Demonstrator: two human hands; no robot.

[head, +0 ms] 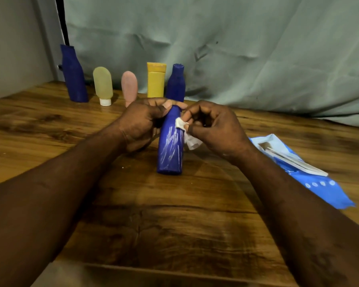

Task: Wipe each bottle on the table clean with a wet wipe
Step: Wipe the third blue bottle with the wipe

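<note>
Head view: the person has a blue plastic bottle with white streaks down its front (pixel 170 146) standing mid-table, base on the brown wood-grain table (pixel 174 224) and leaning a little to the right at the top. The left hand (pixel 141 125) is wrapped around the bottle's upper part, fingers curled over the top and thumb on the near side. The right hand (pixel 211 127) is pinching a small crumpled white wet wipe (pixel 181 123) between thumb and fingers, and the wipe is pressed against the bottle's upper right side, with a loose bit of it hanging below the hand.

Off to the right, just beside the right forearm, a flat blue wipe pack with its flap open (pixel 311 172) lies on the table.

Along the far edge there's a row of bottles, left to right:
- a tall dark blue bottle (pixel 74 75)
- a pale yellow-green tube standing on its white cap (pixel 103 85)
- a pink tube (pixel 129 88)
- a yellow tube (pixel 155 80)
- a smaller dark blue bottle (pixel 176 83)

They all stand upright and well apart from the one being held. A wrinkled grey-green cloth backdrop (pixel 236 48) hangs behind them.
</note>
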